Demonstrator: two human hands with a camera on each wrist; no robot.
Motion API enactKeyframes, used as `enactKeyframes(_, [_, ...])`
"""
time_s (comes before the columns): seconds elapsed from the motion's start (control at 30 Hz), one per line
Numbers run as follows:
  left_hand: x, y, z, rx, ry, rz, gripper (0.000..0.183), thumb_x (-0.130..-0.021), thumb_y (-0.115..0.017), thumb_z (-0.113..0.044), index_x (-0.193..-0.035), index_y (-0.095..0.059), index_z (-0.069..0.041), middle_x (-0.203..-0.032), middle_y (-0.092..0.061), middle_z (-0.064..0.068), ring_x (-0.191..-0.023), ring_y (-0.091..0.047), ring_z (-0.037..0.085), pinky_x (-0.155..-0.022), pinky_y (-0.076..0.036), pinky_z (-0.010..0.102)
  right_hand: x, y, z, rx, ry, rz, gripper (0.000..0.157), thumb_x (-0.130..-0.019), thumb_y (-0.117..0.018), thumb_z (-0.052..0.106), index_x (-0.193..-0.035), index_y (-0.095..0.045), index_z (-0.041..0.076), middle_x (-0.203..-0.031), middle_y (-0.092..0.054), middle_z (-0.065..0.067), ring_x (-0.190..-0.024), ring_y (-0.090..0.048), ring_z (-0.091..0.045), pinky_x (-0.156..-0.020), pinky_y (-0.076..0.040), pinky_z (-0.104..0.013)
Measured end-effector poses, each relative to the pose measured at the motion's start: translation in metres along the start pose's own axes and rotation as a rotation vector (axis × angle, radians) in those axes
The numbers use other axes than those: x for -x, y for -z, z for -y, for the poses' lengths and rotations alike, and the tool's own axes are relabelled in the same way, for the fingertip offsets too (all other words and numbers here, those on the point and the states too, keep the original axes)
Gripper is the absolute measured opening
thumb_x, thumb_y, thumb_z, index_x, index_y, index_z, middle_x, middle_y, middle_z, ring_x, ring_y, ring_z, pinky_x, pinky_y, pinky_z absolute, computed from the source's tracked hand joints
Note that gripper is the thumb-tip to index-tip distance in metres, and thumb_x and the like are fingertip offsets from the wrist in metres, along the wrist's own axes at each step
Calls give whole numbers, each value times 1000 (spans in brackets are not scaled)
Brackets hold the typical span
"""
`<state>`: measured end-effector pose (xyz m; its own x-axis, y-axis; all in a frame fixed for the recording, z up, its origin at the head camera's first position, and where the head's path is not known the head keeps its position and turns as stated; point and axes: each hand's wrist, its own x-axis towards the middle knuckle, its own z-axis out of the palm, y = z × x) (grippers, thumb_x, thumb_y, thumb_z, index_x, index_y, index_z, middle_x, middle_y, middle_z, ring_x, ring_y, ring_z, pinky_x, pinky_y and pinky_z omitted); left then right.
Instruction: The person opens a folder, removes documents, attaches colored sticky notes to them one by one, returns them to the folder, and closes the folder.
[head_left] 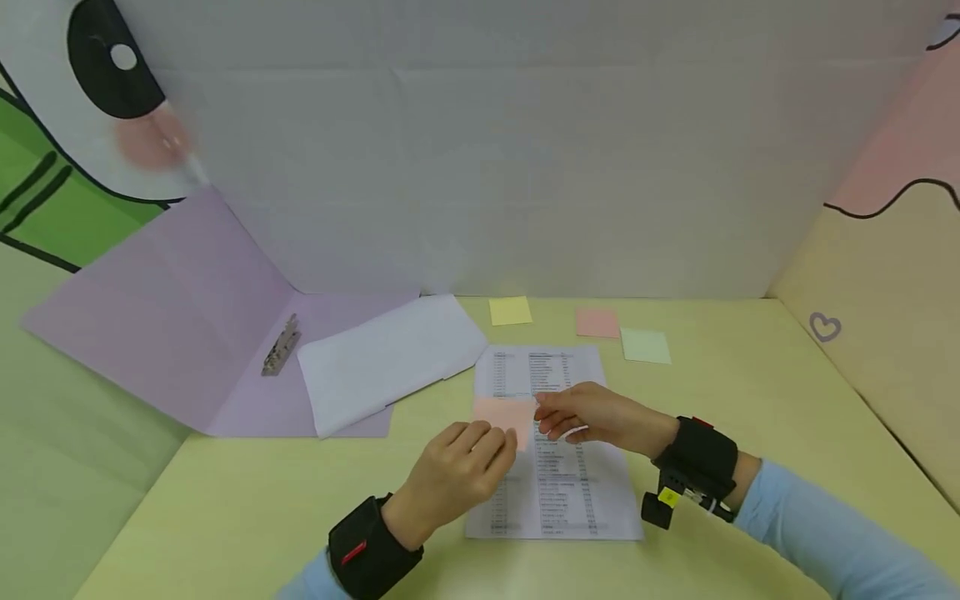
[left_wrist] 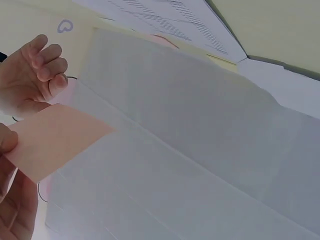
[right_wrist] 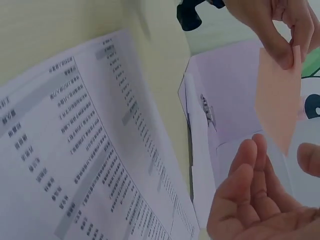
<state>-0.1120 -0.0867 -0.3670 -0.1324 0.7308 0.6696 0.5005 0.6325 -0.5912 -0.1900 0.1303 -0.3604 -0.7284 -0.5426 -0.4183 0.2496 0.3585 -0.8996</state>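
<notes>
A pale orange-pink sticky note point(head_left: 501, 412) is held up over a printed sheet point(head_left: 551, 492). My left hand point(head_left: 461, 467) pinches the note at one corner between thumb and fingers, as the left wrist view shows at its lower left. Close by the note's right edge is my right hand point(head_left: 592, 414), its fingers loosely bent. In the right wrist view the right hand's fingers point(right_wrist: 250, 190) and thumb stand apart with nothing between them, just below the note's free corner. The sheet carries columns of small print with some grey rows.
At the back lie a yellow note point(head_left: 510, 311), a pink note point(head_left: 597, 322) and a pale green note point(head_left: 646, 346). On the left an open purple folder point(head_left: 172, 325) with a metal clip point(head_left: 281, 345) leans against the wall. White papers point(head_left: 390, 358) overlap its right part.
</notes>
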Motion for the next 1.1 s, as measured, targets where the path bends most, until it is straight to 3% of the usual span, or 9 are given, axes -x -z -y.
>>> enactKeyframes(0.23, [-3, 4, -12, 49, -68, -12, 30, -93, -42, -4, -83, -68, -11, -71, -59, -3, -64, -57, 9, -59, -47, 19, 7, -6, -4, 87, 71, 21, 22, -87, -61, 24, -78, -64, 3, -71, -59, -1, -69, -54, -15, -65, -42, -24])
enactKeyframes(0.37, [-3, 4, -16, 68, -64, -10, 34, -94, -39, -4, -83, -69, -12, -71, -60, -3, -64, -57, 9, -58, -47, 19, 11, -6, -3, 139, 105, -3, 23, -88, -60, 23, -80, -64, 2, -70, -57, -1, -69, -53, -15, -65, -40, -25])
enactKeyframes(0.47, [-3, 6, -18, 136, -29, 9, 34, -97, -39, -10, -83, -70, -14, -72, -60, -4, -66, -58, 9, -58, -47, 18, 14, -5, -3, 166, 109, -43, 24, -88, -60, 24, -83, -65, 1, -72, -58, -2, -72, -54, -18, -68, -42, -26])
enactKeyframes(0.57, [0, 7, -17, 270, 76, 34, 24, -94, -50, -21, -83, -70, -14, -73, -60, -5, -65, -58, 7, -58, -47, 16, 17, -4, -5, 219, 122, -99, 24, -88, -60, 25, -86, -67, 2, -74, -59, -2, -75, -55, -18, -72, -45, -28])
enactKeyframes(0.67, [4, 6, -12, 409, 276, 91, 14, -84, -66, -25, -85, -70, -12, -75, -59, -4, -63, -56, 7, -56, -46, 16, 21, -4, -8, 295, 159, -121, 21, -89, -59, 23, -87, -67, 3, -74, -60, -1, -73, -55, -15, -73, -47, -29])
enactKeyframes(0.77, [8, 4, -7, 497, 487, 195, 22, -75, -75, -25, -91, -69, -10, -77, -58, -4, -62, -54, 7, -52, -42, 15, 24, -8, -11, 355, 219, -87, 19, -89, -59, 19, -85, -66, 2, -72, -60, -1, -70, -55, -14, -72, -47, -31])
enactKeyframes(0.83, [10, 1, -5, 550, 582, 265, 26, -74, -75, -27, -93, -69, -11, -77, -57, -4, -62, -53, 6, -51, -40, 14, 27, -10, -13, 379, 258, -63, 18, -88, -59, 17, -83, -66, 1, -70, -60, 0, -68, -54, -13, -69, -46, -29])
enactKeyframes(0.97, [12, -2, -6, 627, 655, 358, 19, -76, -73, -30, -86, -69, -14, -72, -56, -8, -60, -51, 4, -51, -38, 12, 30, -15, -15, 406, 296, -47, 17, -88, -60, 16, -81, -66, 2, -69, -61, 0, -66, -54, -12, -63, -44, -23])
enactKeyframes(1.1, [11, -2, -8, 656, 684, 397, 9, -78, -72, -23, -75, -66, -16, -67, -53, -10, -58, -48, 3, -51, -36, 13, 33, -17, -15, 407, 289, -43, 17, -88, -60, 17, -80, -66, 3, -70, -61, 0, -66, -53, -11, -61, -43, -22])
